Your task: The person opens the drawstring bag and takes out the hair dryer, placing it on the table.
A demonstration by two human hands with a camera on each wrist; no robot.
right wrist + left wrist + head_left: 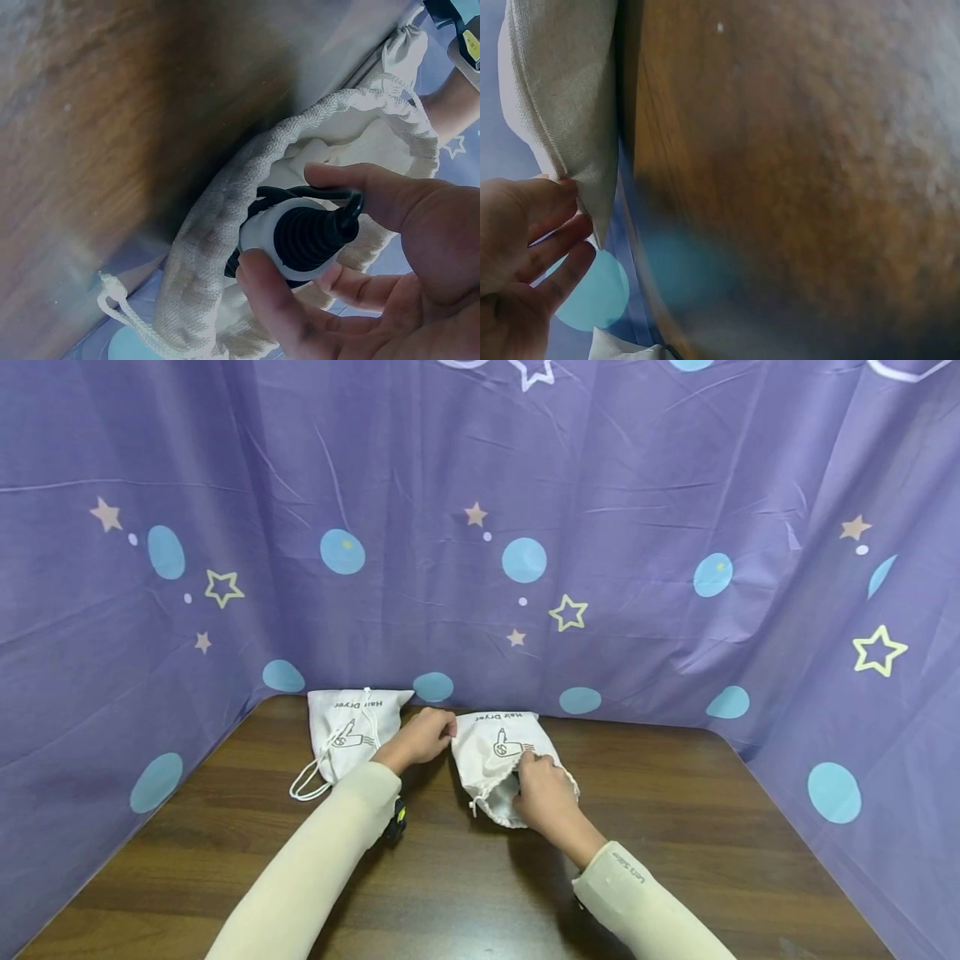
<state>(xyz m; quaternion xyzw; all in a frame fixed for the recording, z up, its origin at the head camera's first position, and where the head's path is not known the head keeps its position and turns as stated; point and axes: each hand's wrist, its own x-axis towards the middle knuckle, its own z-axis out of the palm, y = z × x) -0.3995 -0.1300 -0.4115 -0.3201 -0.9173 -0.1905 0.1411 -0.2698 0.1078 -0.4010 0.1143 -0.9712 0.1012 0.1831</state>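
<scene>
A white cloth drawstring bag printed "Hair Dryer" lies at the table's middle with its mouth open toward the near side. At its far left corner, my left hand pinches the cloth; the left wrist view shows thumb and fingers on that bag's corner. My right hand reaches into the mouth. In the right wrist view its thumb and fingers are around the end of a hair dryer, a white handle with a black ribbed cord sleeve and black cord. The rest of the dryer is hidden inside the bag.
Another white "Hair Dryer" bag lies at the back left, its drawstring cord trailing onto the brown wooden table. A purple patterned curtain hangs along the back and both sides.
</scene>
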